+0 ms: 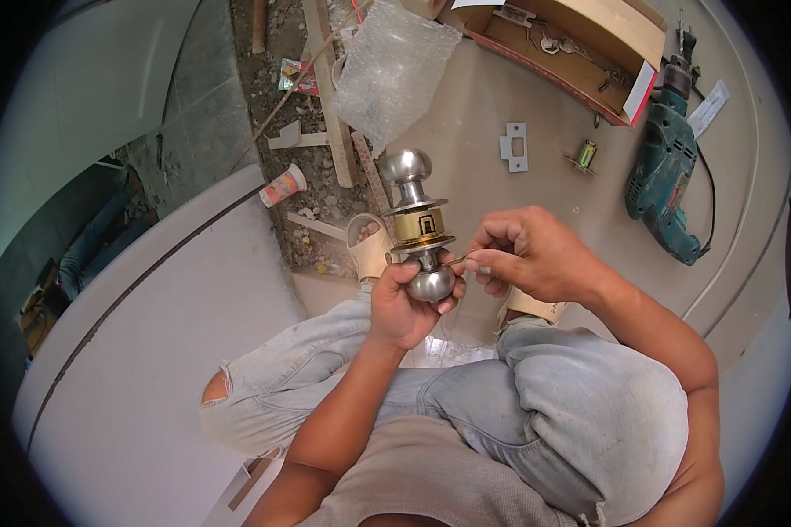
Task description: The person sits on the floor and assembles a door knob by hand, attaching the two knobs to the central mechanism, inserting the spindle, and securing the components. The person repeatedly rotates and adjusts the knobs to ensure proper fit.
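A doorknob set [418, 225] stands nearly upright in front of me, with silver knobs at both ends and a brass-coloured cylinder between them. My left hand [404, 303] is wrapped around its lower knob. My right hand [527, 256] pinches a thin small pin-like tool [456, 261] between thumb and fingers. The tool's tip reaches the neck just above the lower knob; whether it goes into a hole is hidden. Beyond my hands a metal strike plate [516, 147] lies flat on the floor, with a small brass latch part [586, 155] to its right.
At the far right lies a teal power drill [664, 167] with its cord. An open cardboard box [580, 75] holding keys and small hardware is at the top. Bubble wrap [391, 75], wooden strips [334, 97], rubble and a paper cup [283, 186] are at the far left.
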### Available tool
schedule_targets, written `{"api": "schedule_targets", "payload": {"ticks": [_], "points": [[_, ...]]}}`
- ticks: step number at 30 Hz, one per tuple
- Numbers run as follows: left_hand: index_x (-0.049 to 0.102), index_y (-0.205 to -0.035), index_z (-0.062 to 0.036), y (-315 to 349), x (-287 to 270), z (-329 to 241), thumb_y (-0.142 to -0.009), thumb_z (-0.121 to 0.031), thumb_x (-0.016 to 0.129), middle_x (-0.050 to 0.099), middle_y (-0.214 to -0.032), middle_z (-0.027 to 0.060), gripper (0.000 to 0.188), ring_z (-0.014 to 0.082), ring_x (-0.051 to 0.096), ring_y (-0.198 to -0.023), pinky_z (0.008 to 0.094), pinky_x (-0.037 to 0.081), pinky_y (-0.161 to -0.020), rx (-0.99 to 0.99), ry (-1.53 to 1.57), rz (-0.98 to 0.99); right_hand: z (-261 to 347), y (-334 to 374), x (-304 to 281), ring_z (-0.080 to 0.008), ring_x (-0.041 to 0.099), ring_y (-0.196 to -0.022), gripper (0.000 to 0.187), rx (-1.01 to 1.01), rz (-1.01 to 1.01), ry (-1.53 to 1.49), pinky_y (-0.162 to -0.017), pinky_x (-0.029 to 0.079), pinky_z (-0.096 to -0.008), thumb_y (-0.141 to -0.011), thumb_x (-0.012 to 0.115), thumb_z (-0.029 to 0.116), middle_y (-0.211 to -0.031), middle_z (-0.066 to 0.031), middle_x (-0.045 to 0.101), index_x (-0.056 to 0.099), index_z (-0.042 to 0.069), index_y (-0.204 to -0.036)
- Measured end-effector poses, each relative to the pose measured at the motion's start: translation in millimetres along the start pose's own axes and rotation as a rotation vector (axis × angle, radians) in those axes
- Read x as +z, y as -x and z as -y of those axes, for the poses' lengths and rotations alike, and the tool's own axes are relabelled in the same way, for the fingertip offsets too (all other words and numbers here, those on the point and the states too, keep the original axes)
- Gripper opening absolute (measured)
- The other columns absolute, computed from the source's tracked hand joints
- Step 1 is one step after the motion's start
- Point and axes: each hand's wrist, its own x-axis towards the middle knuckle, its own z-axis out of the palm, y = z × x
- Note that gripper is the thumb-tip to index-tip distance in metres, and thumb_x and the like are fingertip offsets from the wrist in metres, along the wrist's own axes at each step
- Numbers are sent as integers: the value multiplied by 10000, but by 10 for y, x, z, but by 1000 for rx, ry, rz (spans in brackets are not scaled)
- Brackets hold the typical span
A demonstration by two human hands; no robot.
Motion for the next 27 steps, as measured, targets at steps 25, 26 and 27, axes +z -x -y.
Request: {"api": "schedule_targets", "payload": {"ticks": [25,26,27], "points": [[529,-1302,16,26,74,74,-879,-277,509,670,-1065,134,514,279,665,-844,339,498,-631,62,14,21,-32,-98,143,-310,668,-601,213,-154,-76,369,-609,512,-414,-861,663,135,-673,-219,656,648,-63,-784],[528,-1307,17,27,74,76,-881,-273,505,672,-1070,135,516,277,668,-848,341,501,-636,68,15,28,-31,-97,144,-314,668,-604,210,-156,-77,369,-611,513,-414,-860,660,134,-674,-221,656,649,-61,-782],[526,-1313,17,29,73,79,-882,-268,503,673,-1078,138,517,279,669,-854,345,503,-644,68,15,22,-26,-96,144,-319,668,-607,207,-158,-78,369,-613,514,-415,-859,657,132,-675,-223,656,649,-60,-780]]}}
